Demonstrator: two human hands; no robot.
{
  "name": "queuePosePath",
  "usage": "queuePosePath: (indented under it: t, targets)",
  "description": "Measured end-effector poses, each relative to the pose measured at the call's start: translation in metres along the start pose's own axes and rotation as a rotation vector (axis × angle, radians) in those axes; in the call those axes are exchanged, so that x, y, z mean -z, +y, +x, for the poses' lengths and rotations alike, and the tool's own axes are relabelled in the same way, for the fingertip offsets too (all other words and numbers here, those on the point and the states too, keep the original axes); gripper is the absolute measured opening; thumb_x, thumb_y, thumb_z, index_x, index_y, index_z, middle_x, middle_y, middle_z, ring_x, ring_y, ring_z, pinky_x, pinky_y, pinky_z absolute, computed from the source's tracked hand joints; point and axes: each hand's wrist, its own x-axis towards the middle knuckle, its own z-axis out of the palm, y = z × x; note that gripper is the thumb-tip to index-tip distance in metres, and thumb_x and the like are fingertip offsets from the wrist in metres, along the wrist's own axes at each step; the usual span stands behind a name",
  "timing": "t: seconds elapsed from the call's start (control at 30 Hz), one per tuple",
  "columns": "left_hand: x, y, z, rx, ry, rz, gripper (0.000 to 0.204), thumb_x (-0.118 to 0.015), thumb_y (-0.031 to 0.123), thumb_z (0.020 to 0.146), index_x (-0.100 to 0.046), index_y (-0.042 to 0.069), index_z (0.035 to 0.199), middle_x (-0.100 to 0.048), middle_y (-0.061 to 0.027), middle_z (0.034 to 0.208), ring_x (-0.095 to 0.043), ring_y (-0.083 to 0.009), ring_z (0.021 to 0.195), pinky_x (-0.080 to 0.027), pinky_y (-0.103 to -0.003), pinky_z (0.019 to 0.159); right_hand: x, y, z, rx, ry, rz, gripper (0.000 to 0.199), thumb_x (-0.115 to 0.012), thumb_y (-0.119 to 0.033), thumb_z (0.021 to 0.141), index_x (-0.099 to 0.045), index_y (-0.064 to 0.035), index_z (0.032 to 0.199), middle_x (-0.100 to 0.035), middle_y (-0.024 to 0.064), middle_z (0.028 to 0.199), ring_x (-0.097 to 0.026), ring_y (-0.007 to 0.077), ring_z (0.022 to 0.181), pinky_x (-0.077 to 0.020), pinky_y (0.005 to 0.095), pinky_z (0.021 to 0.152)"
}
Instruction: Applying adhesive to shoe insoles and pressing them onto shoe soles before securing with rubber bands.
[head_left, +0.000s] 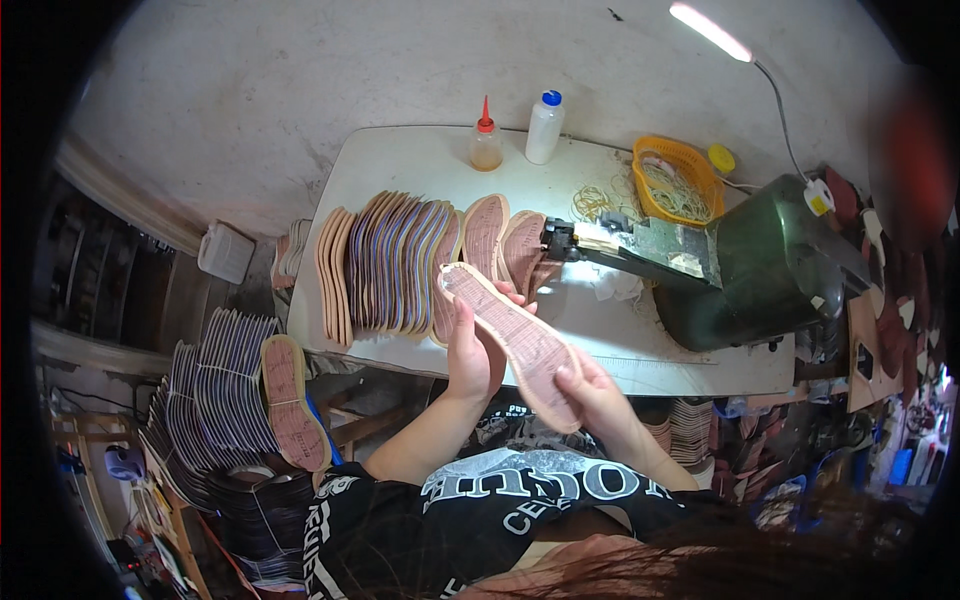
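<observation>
Between my two hands is a pinkish-brown shoe insole [515, 340] with a pale tan rim, tilted in front of the table's near edge. My left hand [478, 350] is closed around its upper left end, thumb on the face and fingertips showing past the far edge. My right hand [600, 400] pinches the lower right end, thumb on the face. Just beyond, a row of insoles [400, 262] stands on edge, with a few looser insoles [487, 232] at its right. A green sewing machine [745, 265] has its arm end beside them.
The white table [400, 150] carries an oil bottle [486, 145] with red tip, a white bottle [545, 128] with blue cap and a yellow basket [645, 150] of elastic bands. A lit lamp [710, 32] hangs above. Tied insole bundles [225, 385] stand at my left.
</observation>
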Motion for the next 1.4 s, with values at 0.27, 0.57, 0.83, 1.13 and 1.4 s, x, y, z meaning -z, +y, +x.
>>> queuePosePath:
  t: [0.27,0.57,0.83,1.13,1.4]
  targets:
    - [-0.008,0.023,-0.004,0.079,-0.449,0.114,0.072,-0.064,0.015,0.089,-0.021,0.010,0.146,-0.047,-0.0147,0.132,-0.047,-0.0266,0.125,-0.038,-0.041,0.105,0.071,-0.032,-0.014,0.045,0.034,-0.355,0.040,-0.060,-0.030,0.093,-0.059,0.0056,0.110,-0.065,0.0058,0.098,-0.059,0.0080,0.082,-0.0482,0.0224,0.073]
    - [-0.010,0.041,-0.009,0.028,-0.540,0.145,0.054,-0.064,0.007,0.087,-0.033,0.011,0.131,-0.049,-0.0125,0.124,-0.047,-0.0271,0.124,-0.039,-0.042,0.105,0.019,-0.095,-0.012,0.400,0.356,-0.734,0.022,-0.065,-0.003,0.086,-0.058,-0.0021,0.107,-0.056,-0.0014,0.094,-0.052,0.0047,0.087,-0.0413,0.0180,0.076]
    - [-0.009,0.091,-0.023,-0.543,-0.309,0.349,0.058,-0.068,0.022,0.086,-0.029,0.015,0.129,-0.036,-0.0155,0.134,-0.037,-0.0354,0.131,-0.035,-0.052,0.107,-0.033,-0.102,-0.006,0.544,0.184,-0.800,0.014,-0.063,0.005,0.085,-0.060,0.0008,0.097,-0.057,-0.0006,0.086,-0.052,0.0047,0.077,-0.0415,0.0165,0.069]
    - [-0.025,0.084,-0.002,-1.174,-0.191,0.961,0.064,-0.070,0.006,0.081,-0.022,0.009,0.122,-0.034,-0.0194,0.123,-0.034,-0.0375,0.128,-0.024,-0.056,0.110,-0.129,-0.098,0.021,0.829,-0.175,-1.315,0.022,-0.074,-0.003,0.074,-0.064,-0.0016,0.093,-0.063,0.0081,0.089,-0.060,0.0205,0.078,-0.0476,0.0308,0.072]
    - [-0.040,0.076,0.005,-1.275,-0.156,0.998,0.070,-0.073,0.006,0.076,-0.027,0.009,0.129,-0.032,-0.0225,0.130,-0.037,-0.0379,0.123,-0.038,-0.047,0.100,-0.157,-0.096,0.030,0.964,-0.296,-1.403,0.021,-0.074,-0.004,0.074,-0.064,-0.0053,0.091,-0.062,0.0074,0.089,-0.061,0.0232,0.080,-0.0481,0.0323,0.068]
